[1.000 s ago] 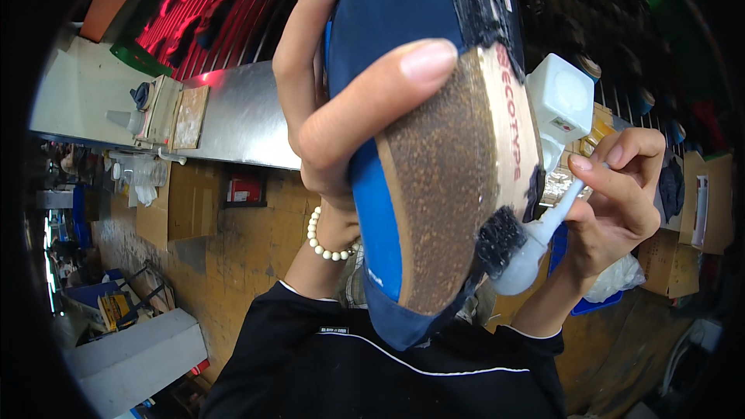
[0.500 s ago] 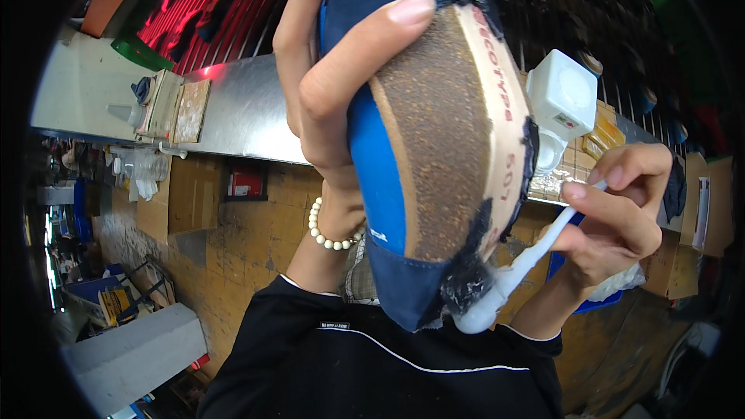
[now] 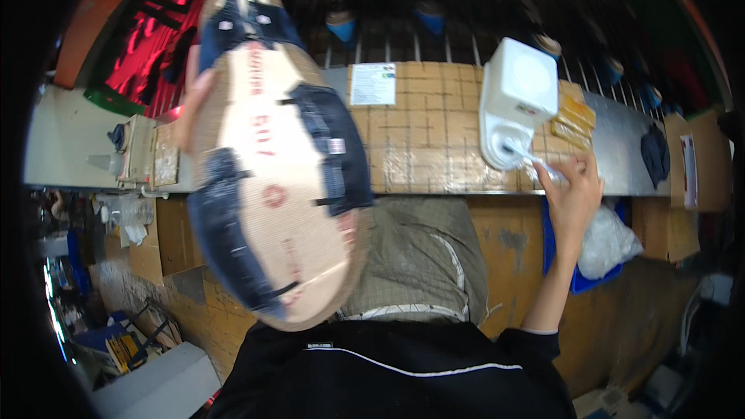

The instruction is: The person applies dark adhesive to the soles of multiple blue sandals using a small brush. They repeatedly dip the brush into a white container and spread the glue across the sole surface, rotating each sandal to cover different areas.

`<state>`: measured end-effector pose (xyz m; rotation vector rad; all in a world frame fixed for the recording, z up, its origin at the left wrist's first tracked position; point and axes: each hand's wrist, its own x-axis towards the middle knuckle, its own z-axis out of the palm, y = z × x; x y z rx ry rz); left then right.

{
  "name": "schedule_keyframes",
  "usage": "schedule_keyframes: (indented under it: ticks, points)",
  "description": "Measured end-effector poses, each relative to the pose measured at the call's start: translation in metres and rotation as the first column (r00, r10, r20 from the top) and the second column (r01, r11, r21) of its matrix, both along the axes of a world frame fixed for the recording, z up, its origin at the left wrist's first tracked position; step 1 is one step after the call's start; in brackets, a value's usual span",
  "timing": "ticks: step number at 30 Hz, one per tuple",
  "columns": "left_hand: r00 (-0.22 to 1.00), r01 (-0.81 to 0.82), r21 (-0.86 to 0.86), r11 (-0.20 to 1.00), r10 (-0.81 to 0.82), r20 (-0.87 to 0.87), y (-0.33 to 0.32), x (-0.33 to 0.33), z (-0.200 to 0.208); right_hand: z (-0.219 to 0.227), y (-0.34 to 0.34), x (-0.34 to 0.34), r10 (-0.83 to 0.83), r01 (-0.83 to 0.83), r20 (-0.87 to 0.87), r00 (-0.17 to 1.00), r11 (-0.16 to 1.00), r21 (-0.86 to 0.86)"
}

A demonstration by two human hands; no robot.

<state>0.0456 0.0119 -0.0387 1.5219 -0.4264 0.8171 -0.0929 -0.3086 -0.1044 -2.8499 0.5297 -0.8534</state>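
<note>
My left hand, mostly hidden, is closed round an unfinished sandal held up close on the left. Its underside faces me: a pale insole board with red print and dark blue strap ends folded over its edges, some looking wet and shiny. My right hand pinches the handle of a thin white glue brush. The brush's tip is down in the round cup of a white glue dispenser on the bench, so its head is hidden.
Grid-marked brown board covers the bench's middle, with a printed card on it. Yellowish blocks lie right of the dispenser. Behind runs a slatted rack with blue-tipped lasts. A blue bin holding a plastic bag stands below right.
The sandal has moved left and turned so its underside faces me. My right hand has taken the brush from the sandal's edge up to the dispenser's cup.
</note>
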Motion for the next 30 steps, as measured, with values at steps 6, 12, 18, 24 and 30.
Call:
schedule_keyframes:
  ticks: [6, 12, 18, 24, 30]
  points:
    - [0.986, -0.118, 0.204, 0.972, 0.090, 0.142, -0.008, 0.006, -0.007, 0.020, 0.028, -0.006, 0.045, -0.189, 0.224, 0.973, 0.714, 0.674]
    - [0.958, -0.176, 0.156, 0.972, 0.132, 0.256, -0.017, 0.011, -0.004, 0.086, 0.097, 0.009, 0.398, -0.629, 0.504, 0.767, 0.620, 0.468]
    - [0.943, -0.186, 0.152, 0.971, 0.133, 0.305, -0.016, 0.008, 0.004, 0.102, 0.126, 0.024, 0.451, -0.655, 0.504, 0.737, 0.659, 0.370]
    - [0.908, -0.189, 0.114, 0.975, 0.130, 0.398, -0.015, 0.017, 0.005, 0.111, 0.131, 0.031, 0.455, -0.649, 0.524, 0.720, 0.709, 0.276]
    - [0.841, -0.323, 0.378, 0.868, 0.080, 0.536, 0.002, 0.016, 0.019, 0.119, 0.124, 0.034, 0.499, -0.649, 0.499, 0.709, 0.738, 0.184]
